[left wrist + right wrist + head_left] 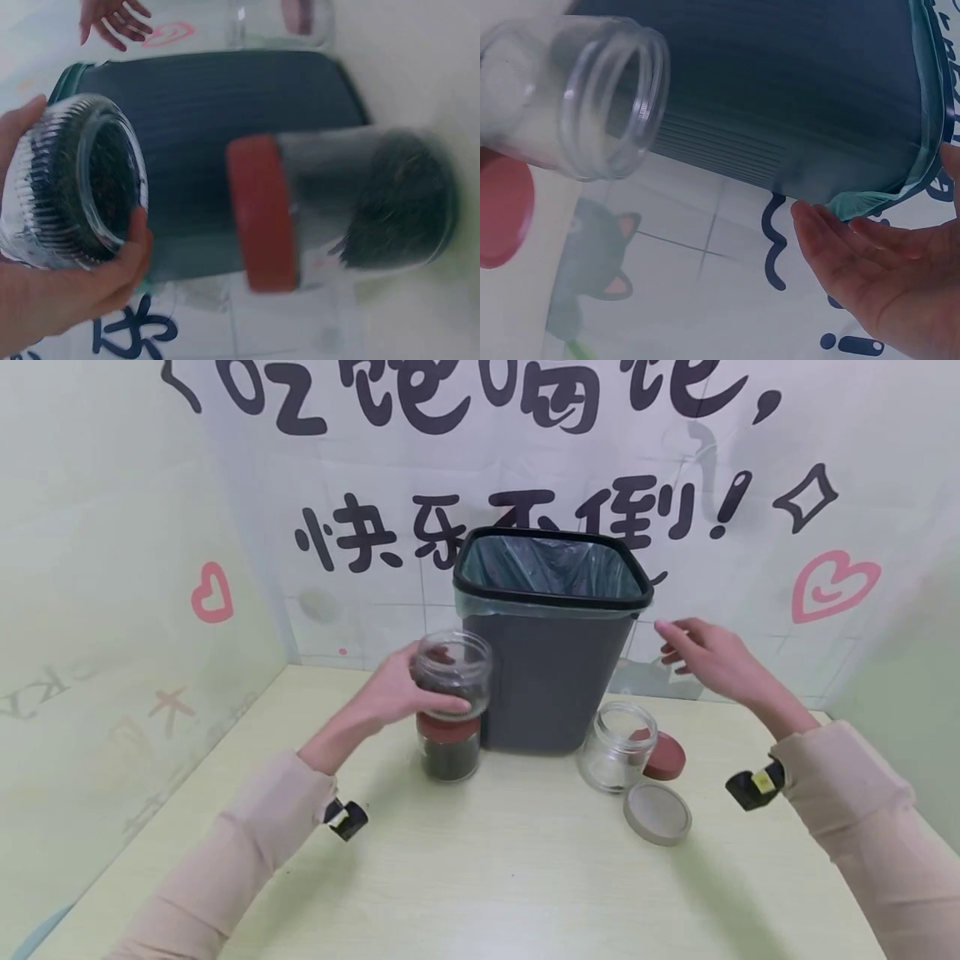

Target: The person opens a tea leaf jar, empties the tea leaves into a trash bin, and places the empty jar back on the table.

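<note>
As we view the scene from the head camera, a clear glass jar is raised in front of the left edge of the grey bin, with dark matter showing through its glass. We see the left hand gripping it from the side, thumb and fingers curled about the wall. Directly below in this view stands a red-lidded jar, upright on the table and partly filled with dark contents; whether the two jars touch, we cannot quite tell. The hands are well apart: the right hand, its fingers loosely bent and holding nothing, lies just beside the bin's right rim. Inside the bin we note a translucent green liner, folded over the black rim. To the right, an open jar stands upright, with a red lid partly behind it and a beige lid in front. Behind, we find a white wall sheet bearing dark characters and pink hearts.
</note>
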The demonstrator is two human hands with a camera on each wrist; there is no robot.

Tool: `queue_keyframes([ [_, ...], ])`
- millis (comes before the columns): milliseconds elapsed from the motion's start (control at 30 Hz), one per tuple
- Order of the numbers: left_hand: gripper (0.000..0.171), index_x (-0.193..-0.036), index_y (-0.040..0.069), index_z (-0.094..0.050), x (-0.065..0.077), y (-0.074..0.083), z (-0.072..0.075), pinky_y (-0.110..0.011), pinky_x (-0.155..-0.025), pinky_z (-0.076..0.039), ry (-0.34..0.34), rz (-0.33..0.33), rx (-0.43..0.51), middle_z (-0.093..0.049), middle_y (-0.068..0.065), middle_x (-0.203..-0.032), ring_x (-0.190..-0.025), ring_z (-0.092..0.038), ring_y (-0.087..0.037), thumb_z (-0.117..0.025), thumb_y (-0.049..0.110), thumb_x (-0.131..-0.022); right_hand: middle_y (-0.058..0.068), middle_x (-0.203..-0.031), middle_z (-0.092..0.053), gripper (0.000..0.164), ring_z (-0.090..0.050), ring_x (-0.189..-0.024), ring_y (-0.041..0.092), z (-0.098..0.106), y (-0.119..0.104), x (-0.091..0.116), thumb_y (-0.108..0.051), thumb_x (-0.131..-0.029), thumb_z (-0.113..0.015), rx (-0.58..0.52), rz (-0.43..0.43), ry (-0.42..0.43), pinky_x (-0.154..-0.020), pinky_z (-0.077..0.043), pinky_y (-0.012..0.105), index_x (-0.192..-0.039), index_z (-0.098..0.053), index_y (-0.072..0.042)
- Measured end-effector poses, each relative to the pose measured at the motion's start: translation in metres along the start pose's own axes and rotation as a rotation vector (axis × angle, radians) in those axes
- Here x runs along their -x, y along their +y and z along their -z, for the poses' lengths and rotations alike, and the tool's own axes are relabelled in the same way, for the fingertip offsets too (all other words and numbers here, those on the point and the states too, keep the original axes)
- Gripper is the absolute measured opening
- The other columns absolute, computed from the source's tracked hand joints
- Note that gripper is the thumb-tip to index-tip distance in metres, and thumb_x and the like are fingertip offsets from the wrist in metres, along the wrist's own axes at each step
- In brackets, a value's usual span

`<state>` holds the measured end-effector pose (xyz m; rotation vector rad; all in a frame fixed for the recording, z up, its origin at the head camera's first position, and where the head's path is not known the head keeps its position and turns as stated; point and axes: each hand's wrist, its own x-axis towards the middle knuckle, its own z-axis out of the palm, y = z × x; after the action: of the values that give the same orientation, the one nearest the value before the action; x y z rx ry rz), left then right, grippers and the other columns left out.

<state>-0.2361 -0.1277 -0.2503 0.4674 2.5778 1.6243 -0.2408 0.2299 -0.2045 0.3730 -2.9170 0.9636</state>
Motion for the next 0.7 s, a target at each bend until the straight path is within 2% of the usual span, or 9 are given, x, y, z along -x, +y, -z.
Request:
queue_keyframes([
  [67,0.086,-0.130,0.011,-0.038,-0.003,0.005,0.013,-0.042,-0.092,-0.039,0.070,0.019,-0.060,-0.050,-0.010,-0.119,-0.109,-0.047,-0.024,-0.082,0.027,-0.059,0.030,-0.114,-0.049,0.076,-0.053,-0.101,0.039,0.005,-0.007,-0.009,-0.055,-0.090,-0.026,-0.019,-0.020,0.002,-0.084,-0.045,0.045,-0.129,-0.033,0.010],
  [133,0.089,-0.132,0.010,-0.035,-0.004,0.013,0.025,-0.043,-0.093,-0.037,0.128,0.044,-0.087,-0.049,-0.011,-0.121,-0.111,-0.045,-0.025,-0.082,0.029,-0.060,0.031,-0.118,-0.045,0.080,-0.050,-0.105,0.041,0.010,-0.014,-0.016,-0.058,-0.089,-0.024,-0.023,-0.041,-0.001,-0.086,-0.043,0.046,-0.130,-0.029,0.010],
  [233,0.090,-0.133,0.007,-0.032,-0.008,0.025,0.041,-0.045,-0.096,-0.035,0.205,0.047,-0.126,-0.048,-0.013,-0.125,-0.114,-0.043,-0.026,-0.082,0.026,-0.060,0.031,-0.118,-0.045,0.082,-0.050,-0.104,0.041,0.015,-0.024,-0.026,-0.059,-0.089,-0.022,0.006,-0.045,0.008,-0.088,-0.041,0.047,-0.130,-0.029,0.011],
  [400,0.093,-0.133,0.004,-0.030,-0.018,0.048,0.060,-0.045,-0.094,-0.036,0.325,0.037,-0.253,-0.044,-0.014,-0.127,-0.115,-0.041,-0.027,-0.081,0.031,-0.060,0.025,-0.099,-0.049,0.081,-0.054,-0.087,0.037,0.021,-0.042,-0.039,-0.061,-0.087,-0.023,0.110,-0.051,0.029,-0.080,-0.039,0.046,-0.122,-0.037,0.010],
  [500,0.093,-0.132,0.002,-0.030,-0.025,0.061,0.066,-0.044,-0.094,-0.036,0.377,0.028,-0.346,-0.043,-0.015,-0.127,-0.116,-0.038,-0.028,-0.080,0.034,-0.060,0.023,-0.093,-0.047,0.081,-0.052,-0.085,0.035,0.024,-0.049,-0.047,-0.062,-0.087,-0.022,0.150,-0.065,0.018,-0.077,-0.038,0.044,-0.115,-0.040,0.011],
  [700,0.090,-0.131,0.001,-0.029,-0.045,0.083,0.069,-0.041,-0.096,-0.035,0.419,-0.005,-0.460,-0.041,-0.015,-0.129,-0.119,-0.035,-0.028,-0.079,0.029,-0.061,0.032,-0.122,-0.038,0.087,-0.040,-0.107,0.041,0.026,-0.060,-0.059,-0.061,-0.088,-0.019,0.187,-0.099,-0.049,-0.091,-0.031,0.051,-0.128,-0.028,0.015],
])
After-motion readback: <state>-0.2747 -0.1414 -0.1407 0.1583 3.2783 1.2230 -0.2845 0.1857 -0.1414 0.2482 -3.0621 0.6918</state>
